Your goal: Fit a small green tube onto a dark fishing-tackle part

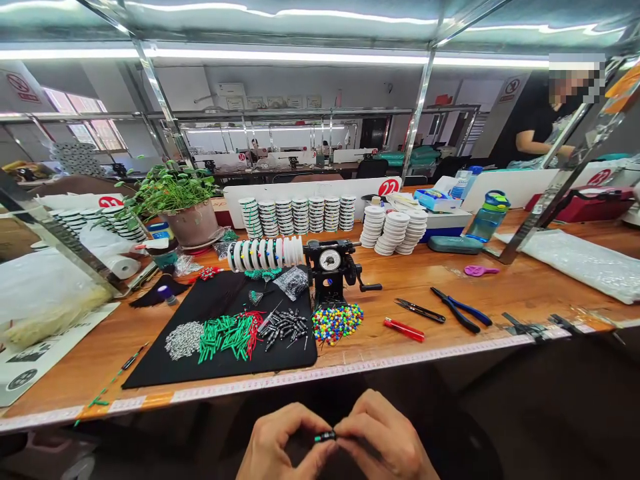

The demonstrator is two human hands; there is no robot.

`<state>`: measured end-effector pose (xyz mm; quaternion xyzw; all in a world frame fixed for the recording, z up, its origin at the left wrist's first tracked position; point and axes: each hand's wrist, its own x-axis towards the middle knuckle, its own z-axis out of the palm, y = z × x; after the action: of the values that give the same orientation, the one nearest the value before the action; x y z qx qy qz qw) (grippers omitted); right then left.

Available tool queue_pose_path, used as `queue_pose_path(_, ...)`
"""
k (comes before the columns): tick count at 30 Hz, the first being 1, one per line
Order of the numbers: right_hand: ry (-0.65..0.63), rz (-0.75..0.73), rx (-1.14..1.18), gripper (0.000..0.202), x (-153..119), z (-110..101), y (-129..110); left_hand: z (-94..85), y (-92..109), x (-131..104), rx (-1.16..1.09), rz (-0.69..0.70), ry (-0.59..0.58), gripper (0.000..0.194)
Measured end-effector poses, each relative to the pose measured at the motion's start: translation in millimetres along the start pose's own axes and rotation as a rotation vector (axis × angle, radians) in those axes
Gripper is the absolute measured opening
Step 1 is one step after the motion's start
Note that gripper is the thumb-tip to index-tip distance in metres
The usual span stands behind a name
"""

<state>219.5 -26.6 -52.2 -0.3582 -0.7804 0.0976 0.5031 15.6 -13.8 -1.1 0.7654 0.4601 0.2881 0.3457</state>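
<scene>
Both my hands are low in front of the bench edge, fingertips pinched together. My left hand (280, 443) and my right hand (383, 437) each grip an end of a small dark cylindrical piece (325, 437) with a green tip. Above them, on a black mat (210, 360), lie heaps of silver parts (183, 338), green and red tubes (230, 335) and black pins (285, 325). A pile of coloured beads (337, 322) sits beside the mat, in front of a small black hand-crank winder (330, 265).
Stacks of white line spools (300, 215) line the back of the wooden bench (500, 293). Scissors (419, 310), blue-handled pliers (460, 309) and a red lighter (404, 329) lie at right. A potted plant (183, 200) stands at left. A person (540, 127) works at far right.
</scene>
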Motion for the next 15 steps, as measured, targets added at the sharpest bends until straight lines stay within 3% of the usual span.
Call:
queue_pose_path(3,0.036,0.027,-0.006,0.027,1,1,-1,0.7,3,-1,-0.032,-0.096,-0.002,0.012)
queue_pose_path(6,-0.012,0.032,0.025,0.023,6,-2,-5,0.8,4,0,-0.058,-0.126,0.01,0.014)
queue_pose_path(15,-0.056,0.073,0.033,0.029,3,4,-5,-1.4,-7,-2,-0.082,-0.053,-0.092,0.005)
